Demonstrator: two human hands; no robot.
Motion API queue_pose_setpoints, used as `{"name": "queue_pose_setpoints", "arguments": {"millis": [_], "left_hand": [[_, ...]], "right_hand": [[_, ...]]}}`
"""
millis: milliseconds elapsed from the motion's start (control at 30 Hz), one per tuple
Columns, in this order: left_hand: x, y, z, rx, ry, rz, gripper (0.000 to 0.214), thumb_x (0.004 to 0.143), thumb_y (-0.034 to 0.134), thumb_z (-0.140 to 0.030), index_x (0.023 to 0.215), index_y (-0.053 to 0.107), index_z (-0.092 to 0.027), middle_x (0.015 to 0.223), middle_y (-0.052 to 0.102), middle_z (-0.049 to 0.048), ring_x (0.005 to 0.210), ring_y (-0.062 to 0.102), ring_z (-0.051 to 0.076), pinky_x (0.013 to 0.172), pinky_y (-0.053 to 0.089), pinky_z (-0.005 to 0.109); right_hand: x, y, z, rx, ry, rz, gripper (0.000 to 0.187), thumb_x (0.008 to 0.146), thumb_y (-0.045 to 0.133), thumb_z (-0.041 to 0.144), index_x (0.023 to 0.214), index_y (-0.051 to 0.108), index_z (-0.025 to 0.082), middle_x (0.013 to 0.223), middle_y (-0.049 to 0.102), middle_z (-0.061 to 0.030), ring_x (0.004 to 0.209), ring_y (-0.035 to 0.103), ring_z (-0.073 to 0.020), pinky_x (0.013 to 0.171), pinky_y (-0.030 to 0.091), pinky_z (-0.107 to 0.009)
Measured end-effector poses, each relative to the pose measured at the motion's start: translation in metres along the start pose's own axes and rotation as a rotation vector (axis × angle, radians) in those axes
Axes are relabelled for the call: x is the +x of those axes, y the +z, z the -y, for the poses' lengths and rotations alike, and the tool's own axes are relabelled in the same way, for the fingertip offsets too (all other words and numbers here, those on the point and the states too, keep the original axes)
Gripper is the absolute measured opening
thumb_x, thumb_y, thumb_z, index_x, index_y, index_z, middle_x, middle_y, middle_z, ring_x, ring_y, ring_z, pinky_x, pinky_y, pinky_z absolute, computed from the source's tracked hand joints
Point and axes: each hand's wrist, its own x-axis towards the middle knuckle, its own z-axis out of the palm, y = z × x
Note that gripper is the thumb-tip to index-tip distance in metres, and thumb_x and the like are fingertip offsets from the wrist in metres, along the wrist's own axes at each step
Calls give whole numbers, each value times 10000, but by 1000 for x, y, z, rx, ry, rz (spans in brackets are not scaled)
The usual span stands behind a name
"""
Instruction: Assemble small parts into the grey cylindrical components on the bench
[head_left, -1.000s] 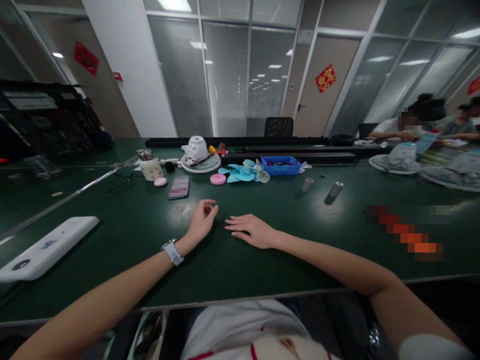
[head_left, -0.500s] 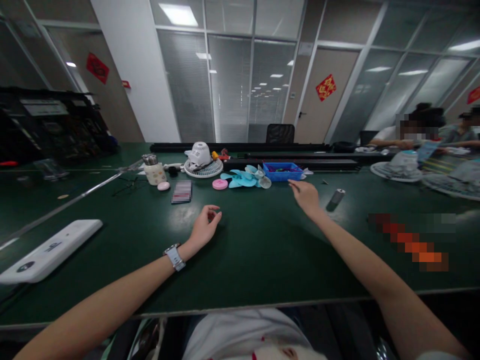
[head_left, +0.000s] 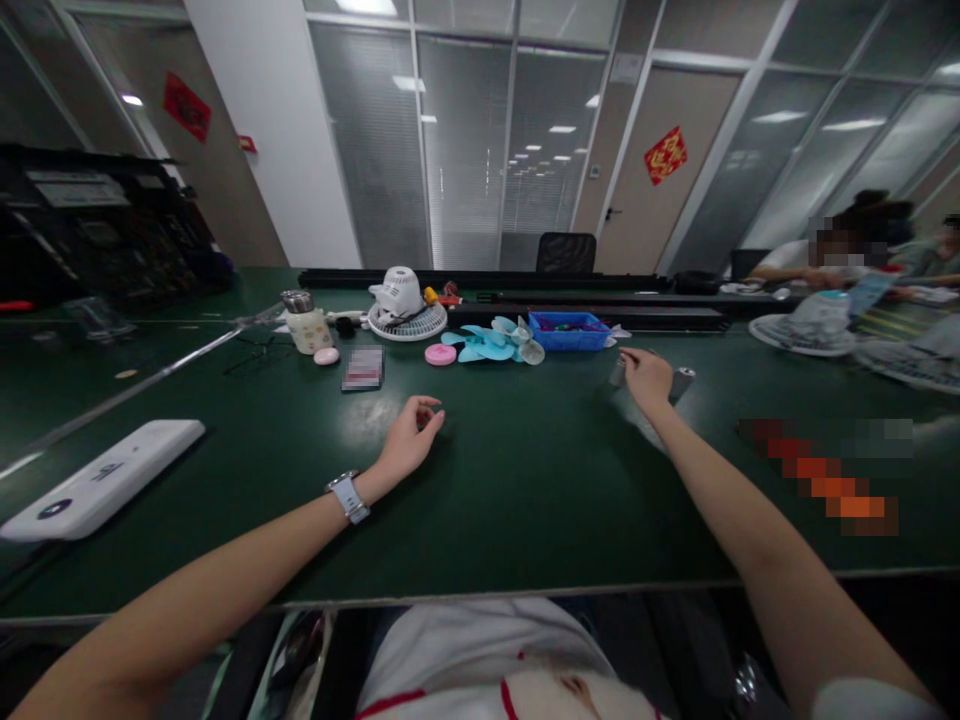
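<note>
My left hand (head_left: pixel 409 435) rests on the green table (head_left: pixel 525 480) with thumb and forefinger pinched together; what is between them, if anything, is too small to see. A watch (head_left: pixel 347 497) sits on that wrist. My right hand (head_left: pixel 646 378) is stretched far out to the right, its fingers curled round a small grey metal cylinder (head_left: pixel 616 372) that shows at its left side. A second grey cylinder (head_left: pixel 682 383) lies just to the right of the hand, apart from it.
At the back stand a white fan grille with motor housing (head_left: pixel 405 305), light-blue fan blades (head_left: pixel 491 345), a blue tray (head_left: pixel 568 330), a pink disc (head_left: pixel 440 354) and a cup (head_left: pixel 306 325). A white flat device (head_left: pixel 97 480) lies at left. Other people sit far right.
My right hand left its spot beside the left hand, reached out toward the blue tray, then came down onto the left grey cylinder. The left hand stayed put.
</note>
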Motion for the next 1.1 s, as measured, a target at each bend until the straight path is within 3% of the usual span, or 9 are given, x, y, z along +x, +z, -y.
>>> {"name": "queue_pose_setpoints", "arguments": {"millis": [267, 500, 700, 833, 1000, 1100], "left_hand": [[0, 0, 1, 12, 10, -1, 288, 877, 568, -375, 1102, 559, -196, 875, 625, 22, 816, 604, 182, 716, 470, 311], [-1, 0, -2, 14, 2, 18, 292, 877, 574, -360, 1116, 557, -193, 884, 627, 27, 821, 604, 183, 717, 464, 309], [-2, -2, -4, 19, -4, 41, 293, 886, 569, -367, 1120, 554, -192, 897, 627, 30, 826, 602, 186, 718, 466, 313], [-2, -2, -5, 16, -5, 43, 291, 885, 570, -359, 1122, 546, -193, 892, 624, 25, 827, 602, 184, 713, 462, 310], [-2, -1, -6, -1, -16, 42, 282, 884, 570, -332, 1121, 532, -183, 889, 613, 22, 817, 595, 179, 723, 460, 312], [-2, -1, -7, -4, -22, 42, 279, 886, 569, -329, 1121, 525, -185, 882, 606, 19, 812, 588, 178, 724, 457, 312]], "right_hand": [[0, 6, -4, 23, 11, -39, 377, 915, 461, 271, 1132, 754, 176, 1042, 745, -148, 875, 651, -280, 793, 455, -371], [1, 12, -7, -73, 28, 13, 392, 952, 427, 268, 1195, 718, 170, 1032, 700, -189, 866, 611, -281, 773, 425, -373], [-8, 8, -8, -206, -139, 39, 436, 973, 356, 279, 1247, 655, 121, 1001, 669, -214, 936, 576, -310, 847, 393, -424], [-16, 7, -5, -208, -206, 64, 431, 941, 408, 292, 1265, 599, 81, 1103, 650, -229, 1014, 558, -327, 905, 381, -454], [-23, 14, -4, -136, -149, 91, 540, 876, 515, 313, 1362, 467, 84, 1243, 575, -235, 1116, 544, -351, 939, 405, -474], [-24, 22, -6, -35, -9, 99, 725, 822, 603, 348, 1438, 344, 68, 1352, 494, -261, 1191, 521, -363, 965, 419, -467]]}}
